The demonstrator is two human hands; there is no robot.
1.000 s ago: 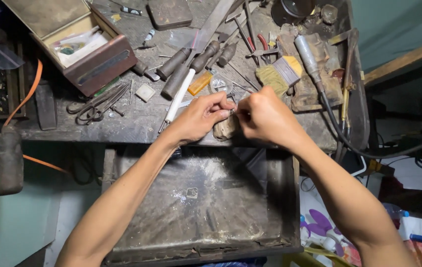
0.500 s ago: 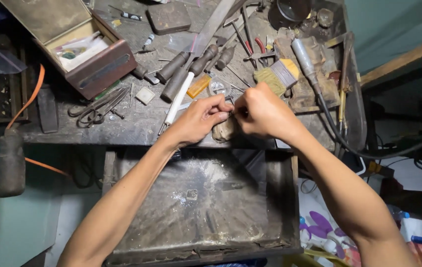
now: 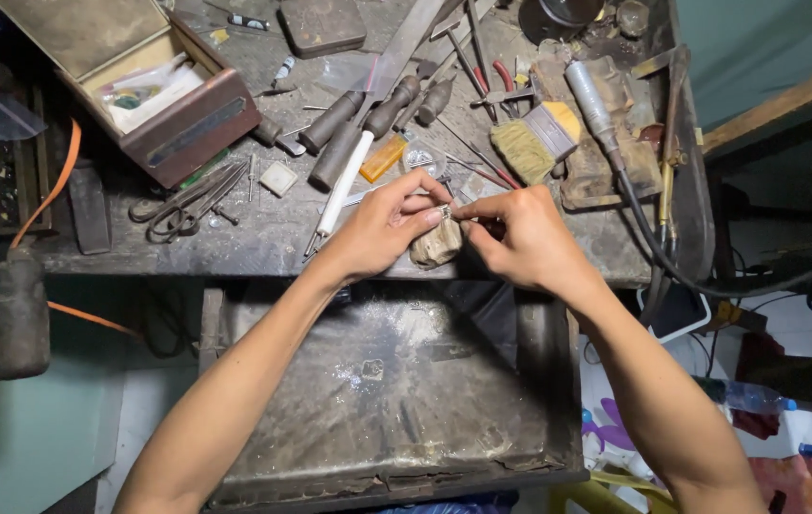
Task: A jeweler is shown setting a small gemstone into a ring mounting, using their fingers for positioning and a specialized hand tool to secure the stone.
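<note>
Workbench edge (image 3: 234,249): hands (image 3: 453,224) pinching tiny ring (image 3: 445,212).

Both hands — left (image 3: 382,228), right (image 3: 520,238) — pinched fingertip to fingertip.

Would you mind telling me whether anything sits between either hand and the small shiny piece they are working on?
Nothing visible does. The left hand and right hand both already pinch the small shiny piece between their fingertips, just above the worn bench peg. The files and brush lie farther back.
</note>
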